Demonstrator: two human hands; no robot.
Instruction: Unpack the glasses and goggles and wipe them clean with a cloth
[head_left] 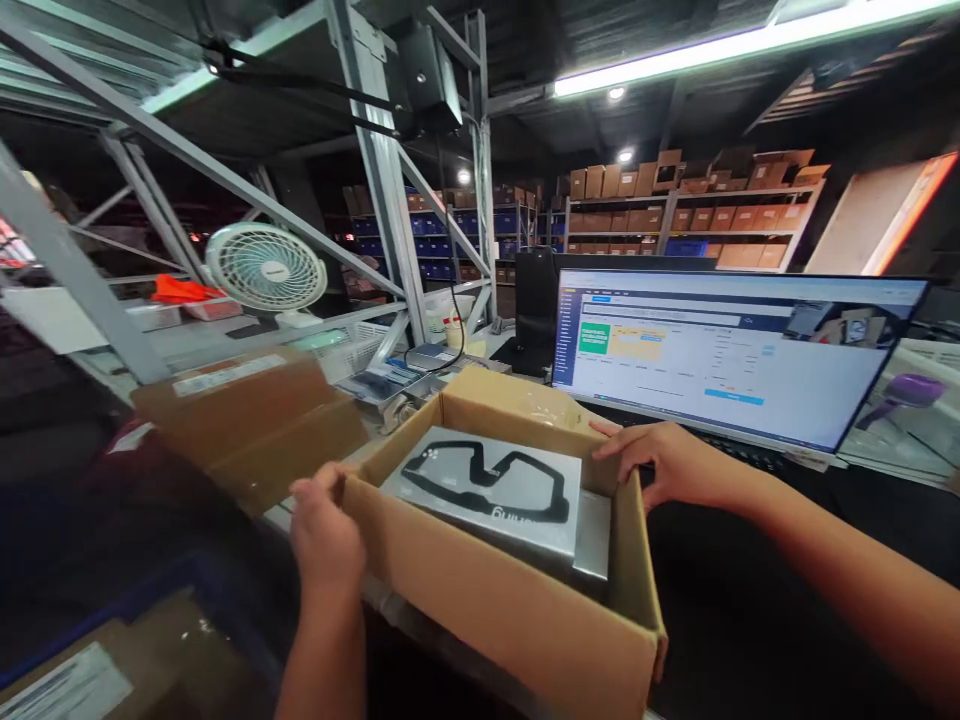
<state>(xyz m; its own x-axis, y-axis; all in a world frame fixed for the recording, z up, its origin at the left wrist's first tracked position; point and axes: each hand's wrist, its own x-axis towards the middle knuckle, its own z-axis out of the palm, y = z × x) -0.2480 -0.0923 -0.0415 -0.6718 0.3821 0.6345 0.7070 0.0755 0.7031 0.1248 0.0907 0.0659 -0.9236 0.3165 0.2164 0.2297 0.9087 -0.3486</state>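
Note:
An open brown cardboard box (517,610) sits in front of me, tilted a little. Inside it lies a flat grey product box (495,490) printed with a black looped outline, on top of another grey box. My left hand (324,530) grips the box's left wall, fingers curled over the rim. My right hand (660,462) rests on the right rim, fingers extended and pressed against the flap.
A monitor (720,350) showing a web form stands behind the box, with a keyboard (750,455) under it. A second sealed cardboard box (247,415) with a label sits to the left. A white desk fan (266,270) and metal shelf frames (382,180) stand behind. Shelves of cartons fill the far wall.

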